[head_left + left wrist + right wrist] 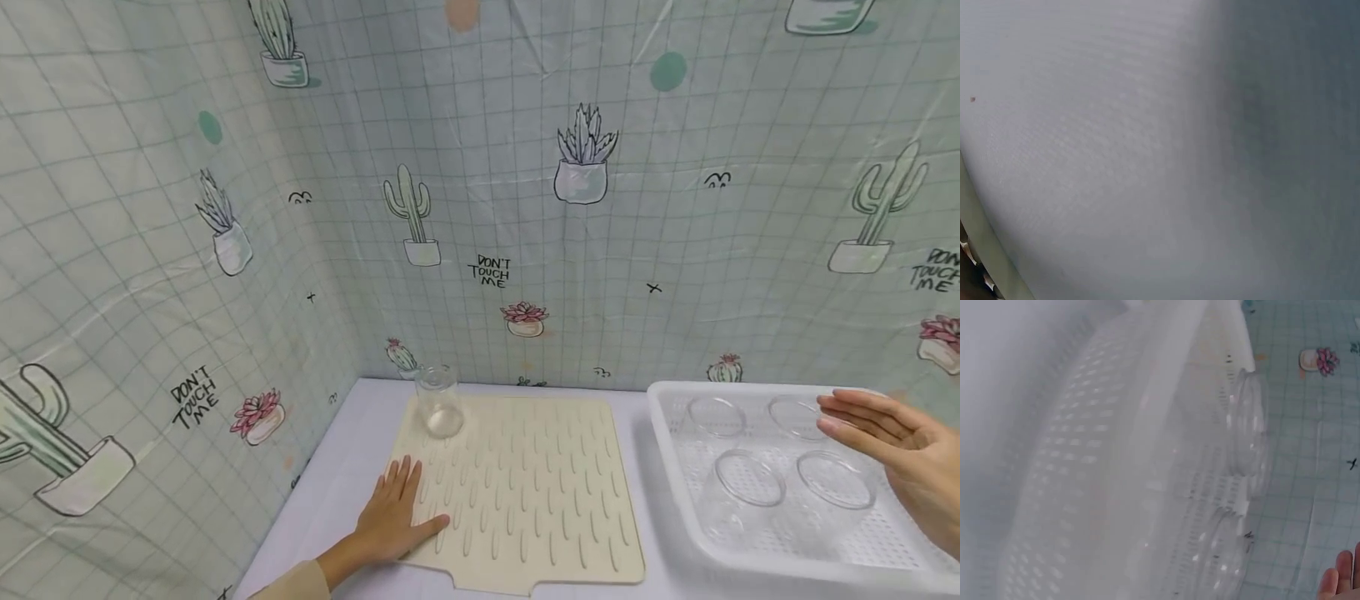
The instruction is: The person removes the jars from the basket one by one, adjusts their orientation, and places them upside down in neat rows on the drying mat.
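Head view: hands (390,521) apart, straight-fingered; glass (437,396) on mat (525,479), long axis vertical; direction unclear

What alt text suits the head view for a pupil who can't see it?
A left hand rests on the edge of a beige mat bearing one clear cup; a right hand is above a white basket holding four more cups.

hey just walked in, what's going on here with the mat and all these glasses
A person is working with both bare hands. The left hand rests with fingers spread at the left edge of a beige ridged mat, where one clear glass stands near the far left corner. The right hand is above the right part of a white perforated basket, holding nothing. Four more clear glasses are in that basket.
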### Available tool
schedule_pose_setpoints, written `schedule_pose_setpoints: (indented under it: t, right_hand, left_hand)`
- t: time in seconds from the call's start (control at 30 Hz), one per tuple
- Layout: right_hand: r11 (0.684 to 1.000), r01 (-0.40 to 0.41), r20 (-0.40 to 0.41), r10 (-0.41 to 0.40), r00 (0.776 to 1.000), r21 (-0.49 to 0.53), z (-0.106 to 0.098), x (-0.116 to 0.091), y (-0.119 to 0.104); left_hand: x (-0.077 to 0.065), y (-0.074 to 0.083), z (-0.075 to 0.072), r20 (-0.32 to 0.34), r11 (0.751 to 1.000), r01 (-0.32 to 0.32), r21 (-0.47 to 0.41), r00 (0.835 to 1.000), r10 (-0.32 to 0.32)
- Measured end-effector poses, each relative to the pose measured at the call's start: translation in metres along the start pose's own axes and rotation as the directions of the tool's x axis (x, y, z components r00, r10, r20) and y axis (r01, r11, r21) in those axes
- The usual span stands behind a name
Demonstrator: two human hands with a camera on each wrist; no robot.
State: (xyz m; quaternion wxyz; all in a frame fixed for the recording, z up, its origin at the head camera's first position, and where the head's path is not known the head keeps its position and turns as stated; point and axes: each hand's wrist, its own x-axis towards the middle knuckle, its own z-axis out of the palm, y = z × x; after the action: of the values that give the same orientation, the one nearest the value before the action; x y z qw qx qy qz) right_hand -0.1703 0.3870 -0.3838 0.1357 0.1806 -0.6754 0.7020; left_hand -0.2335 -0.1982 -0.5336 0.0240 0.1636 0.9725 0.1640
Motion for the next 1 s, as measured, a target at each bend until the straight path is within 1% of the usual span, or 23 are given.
schedule_pose_setpoints:
  t: [0.03,0.1,0.23,0.37,0.43,0.53,0.57,0.6,0.63,0.7,0.77,0.83,0.87,0.97,1.0]
  right_hand:
    - [1.000,0.010,-0.002,-0.010,1.000,-0.014,-0.005,-0.005,0.004]
    - [0.999,0.033,-0.004,-0.033,0.999,-0.006,-0.013,-0.015,0.012]
    - [0.999,0.033,-0.070,-0.034,0.997,-0.008,-0.024,-0.027,0.024]
    - [0.998,0.045,-0.093,-0.049,0.994,-0.039,-0.035,-0.035,0.033]
    - [0.999,0.016,-0.096,-0.021,0.995,-0.052,-0.041,-0.038,0.037]
    - [0.991,-0.082,-0.110,0.070,0.991,-0.104,-0.050,-0.044,0.045]
    - [0.980,-0.116,-0.107,0.100,0.989,-0.162,-0.053,-0.045,0.048]
    - [0.964,-0.135,-0.092,0.117,0.989,-0.231,-0.055,-0.046,0.050]
    - [0.951,-0.141,-0.065,0.128,0.990,-0.274,-0.058,-0.048,0.052]
    - [0.904,-0.142,-0.017,0.147,0.989,-0.402,-0.061,-0.049,0.055]
    - [0.858,-0.136,0.029,0.173,0.985,-0.496,-0.064,-0.050,0.057]
    - [0.856,-0.149,0.070,0.210,0.975,-0.494,-0.066,-0.051,0.060]
    - [0.842,-0.172,0.067,0.238,0.969,-0.511,-0.066,-0.051,0.061]
    - [0.841,-0.230,0.073,0.302,0.950,-0.489,-0.068,-0.052,0.065]
    - [0.835,-0.257,0.061,0.326,0.943,-0.486,-0.068,-0.051,0.065]
  left_hand:
    - [0.000,0.000,0.000,0.005,1.000,0.003,0.003,1.000,-0.003]
    - [0.001,-0.001,0.000,0.021,1.000,0.009,0.011,1.000,-0.009]
    - [0.001,-0.002,0.000,0.034,1.000,0.014,0.009,0.999,-0.014]
    - [-0.002,0.005,-0.007,0.036,1.000,0.014,-0.018,0.999,-0.014]
    - [-0.003,0.008,-0.009,0.035,1.000,0.014,-0.023,0.999,-0.013]
    - [-0.002,0.006,-0.006,0.026,1.000,0.011,-0.026,1.000,-0.010]
    - [-0.002,0.004,-0.004,0.020,1.000,0.010,-0.017,1.000,-0.009]
    - [-0.001,0.002,-0.001,0.011,1.000,0.008,-0.011,1.000,-0.007]
    - [-0.001,0.000,0.002,0.003,1.000,0.005,-0.007,1.000,-0.005]
    - [-0.001,-0.001,0.003,-0.005,1.000,0.003,-0.006,1.000,-0.003]
    - [-0.002,-0.001,0.003,-0.014,1.000,-0.001,-0.008,1.000,0.001]
    - [-0.002,-0.001,0.004,-0.022,1.000,-0.002,-0.006,1.000,0.002]
    - [-0.002,-0.001,0.004,-0.023,1.000,-0.003,-0.003,1.000,0.003]
    - [-0.001,0.000,0.002,-0.027,1.000,-0.004,0.007,1.000,0.004]
    - [-0.001,0.000,0.002,-0.028,1.000,-0.006,0.010,1.000,0.006]
